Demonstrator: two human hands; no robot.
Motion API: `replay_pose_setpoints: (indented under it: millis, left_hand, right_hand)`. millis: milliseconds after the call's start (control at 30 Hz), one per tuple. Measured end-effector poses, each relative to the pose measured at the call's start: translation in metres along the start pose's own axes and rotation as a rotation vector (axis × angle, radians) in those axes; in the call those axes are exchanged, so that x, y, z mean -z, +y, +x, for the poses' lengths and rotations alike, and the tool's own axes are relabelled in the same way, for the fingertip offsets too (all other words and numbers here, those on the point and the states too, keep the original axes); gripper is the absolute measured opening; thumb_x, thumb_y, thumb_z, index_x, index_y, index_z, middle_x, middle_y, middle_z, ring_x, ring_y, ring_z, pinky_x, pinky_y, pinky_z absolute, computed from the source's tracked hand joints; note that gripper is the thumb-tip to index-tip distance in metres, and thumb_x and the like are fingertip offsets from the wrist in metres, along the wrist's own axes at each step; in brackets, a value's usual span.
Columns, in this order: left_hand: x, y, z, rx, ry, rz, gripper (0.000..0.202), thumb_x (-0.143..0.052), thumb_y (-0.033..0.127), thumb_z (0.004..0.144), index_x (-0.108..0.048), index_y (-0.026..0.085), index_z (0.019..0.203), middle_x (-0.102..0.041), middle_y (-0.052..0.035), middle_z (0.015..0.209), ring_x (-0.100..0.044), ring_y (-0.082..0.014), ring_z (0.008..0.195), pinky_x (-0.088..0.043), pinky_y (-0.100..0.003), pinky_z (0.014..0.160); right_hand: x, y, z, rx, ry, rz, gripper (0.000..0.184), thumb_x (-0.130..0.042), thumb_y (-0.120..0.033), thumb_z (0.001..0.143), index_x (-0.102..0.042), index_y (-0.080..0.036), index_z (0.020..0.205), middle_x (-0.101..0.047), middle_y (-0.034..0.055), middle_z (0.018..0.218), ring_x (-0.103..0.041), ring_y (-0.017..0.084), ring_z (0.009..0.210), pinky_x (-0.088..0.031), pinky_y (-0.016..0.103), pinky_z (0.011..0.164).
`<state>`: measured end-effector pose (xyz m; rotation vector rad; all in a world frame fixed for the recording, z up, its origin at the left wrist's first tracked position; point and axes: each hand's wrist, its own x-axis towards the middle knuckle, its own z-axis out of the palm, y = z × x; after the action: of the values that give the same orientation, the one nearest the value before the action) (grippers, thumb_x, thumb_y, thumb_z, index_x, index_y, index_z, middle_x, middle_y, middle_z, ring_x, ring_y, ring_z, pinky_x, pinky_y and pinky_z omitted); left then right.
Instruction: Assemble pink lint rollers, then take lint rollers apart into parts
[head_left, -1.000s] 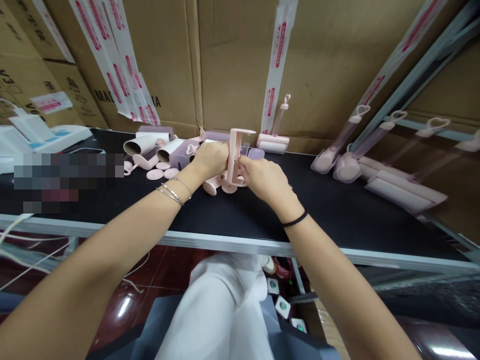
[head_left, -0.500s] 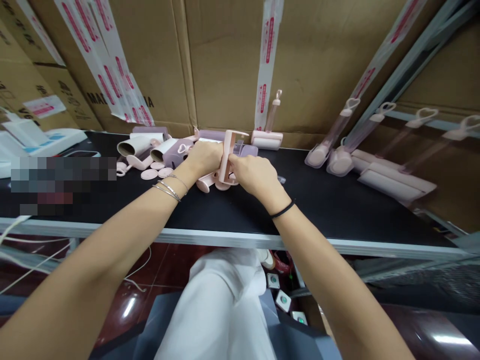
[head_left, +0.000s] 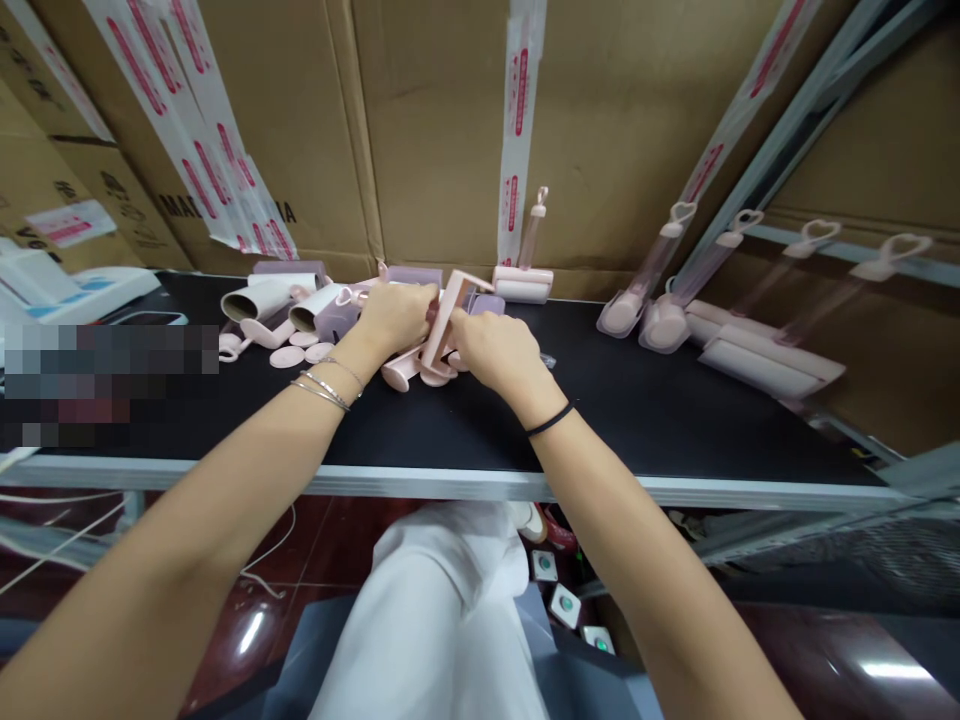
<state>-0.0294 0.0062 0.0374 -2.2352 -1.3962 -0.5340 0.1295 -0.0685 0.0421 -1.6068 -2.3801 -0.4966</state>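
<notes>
My left hand (head_left: 394, 315) and my right hand (head_left: 491, 350) are both closed around a pink plastic roller frame (head_left: 448, 312) held just above the black table (head_left: 660, 420). The frame leans to the right, its flat top end pointing up and away from me. Loose pink parts (head_left: 409, 370) lie under my hands. To the left of them are white paper rolls (head_left: 259, 298), round pink caps (head_left: 289, 356) and a lilac cover (head_left: 336, 315).
Finished lint rollers with heart-shaped handles (head_left: 660, 300) lean against the cardboard boxes (head_left: 442, 130) at the back right. One roller (head_left: 523, 282) stands at the back centre. White items (head_left: 82, 290) sit far left. The table's metal edge (head_left: 450, 485) runs above my lap.
The pink frame has tipped from upright to leaning right, and both hands have sunk slightly toward the table. The view has shifted a little to the right.
</notes>
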Motion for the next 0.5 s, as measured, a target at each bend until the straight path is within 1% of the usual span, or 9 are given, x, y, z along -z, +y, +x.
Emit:
replay_pose_setpoints:
  millis: [67,133,200,267,367,433,500]
  left_hand:
    - [-0.001,-0.005,0.0,0.058,0.029,-0.038,0.025,-0.05,0.031,0.083,-0.065,0.015,0.093,-0.071,-0.0142,0.087,-0.067,-0.0312,0.088,-0.048,-0.04,0.077]
    - [-0.003,-0.011,0.001,0.11,0.055,-0.094,0.03,-0.05,0.038,0.085,-0.063,0.015,0.098,-0.07,-0.0139,0.092,-0.065,-0.0309,0.094,-0.046,-0.043,0.085]
    - [-0.007,-0.015,0.001,0.144,0.066,-0.139,0.038,-0.051,0.044,0.085,-0.061,0.014,0.106,-0.069,-0.0151,0.102,-0.062,-0.0324,0.104,-0.04,-0.049,0.096]
    - [-0.01,-0.018,0.001,0.174,0.082,-0.169,0.044,-0.048,0.047,0.087,-0.058,0.014,0.114,-0.065,-0.0168,0.114,-0.055,-0.0343,0.116,-0.031,-0.055,0.105]
    - [-0.009,-0.02,-0.001,0.219,0.146,-0.215,0.046,-0.041,0.047,0.09,-0.056,0.015,0.12,-0.06,-0.0169,0.125,-0.045,-0.034,0.127,-0.02,-0.058,0.11]
    - [-0.005,-0.018,-0.002,0.243,0.19,-0.248,0.046,-0.036,0.046,0.092,-0.055,0.016,0.122,-0.06,-0.0162,0.126,-0.045,-0.0326,0.128,-0.019,-0.057,0.111]
    - [-0.001,-0.017,-0.003,0.255,0.224,-0.273,0.045,-0.034,0.044,0.093,-0.055,0.016,0.122,-0.06,-0.0155,0.126,-0.045,-0.0314,0.128,-0.019,-0.057,0.112]
  right_hand:
    - [-0.003,0.006,0.0,-0.08,-0.017,0.005,0.033,-0.031,-0.026,0.096,-0.057,-0.016,0.113,-0.07,0.0169,0.095,-0.07,0.031,0.089,-0.053,0.039,0.073]
    - [-0.004,0.013,-0.001,-0.177,-0.051,0.017,0.035,-0.031,-0.027,0.096,-0.055,-0.014,0.117,-0.069,0.0192,0.101,-0.069,0.032,0.092,-0.052,0.04,0.075]
    - [-0.004,0.019,-0.004,-0.265,-0.079,0.04,0.035,-0.031,-0.023,0.094,-0.054,-0.012,0.12,-0.067,0.0208,0.105,-0.068,0.032,0.095,-0.051,0.041,0.077]
    - [-0.001,0.025,-0.005,-0.331,-0.071,0.077,0.035,-0.032,-0.018,0.092,-0.054,-0.012,0.117,-0.067,0.0208,0.108,-0.067,0.033,0.097,-0.05,0.042,0.079]
    - [0.007,0.043,0.003,-0.423,0.006,0.132,0.034,-0.033,-0.017,0.091,-0.057,-0.013,0.114,-0.067,0.0197,0.108,-0.066,0.033,0.098,-0.05,0.042,0.079]
    - [0.012,0.064,0.019,-0.48,0.097,0.148,0.033,-0.034,-0.017,0.091,-0.06,-0.014,0.112,-0.067,0.0189,0.107,-0.065,0.031,0.099,-0.05,0.041,0.081]
    - [0.013,0.09,0.044,-0.487,0.168,0.16,0.033,-0.034,-0.015,0.091,-0.063,-0.014,0.107,-0.066,0.0179,0.11,-0.064,0.028,0.103,-0.049,0.039,0.086]
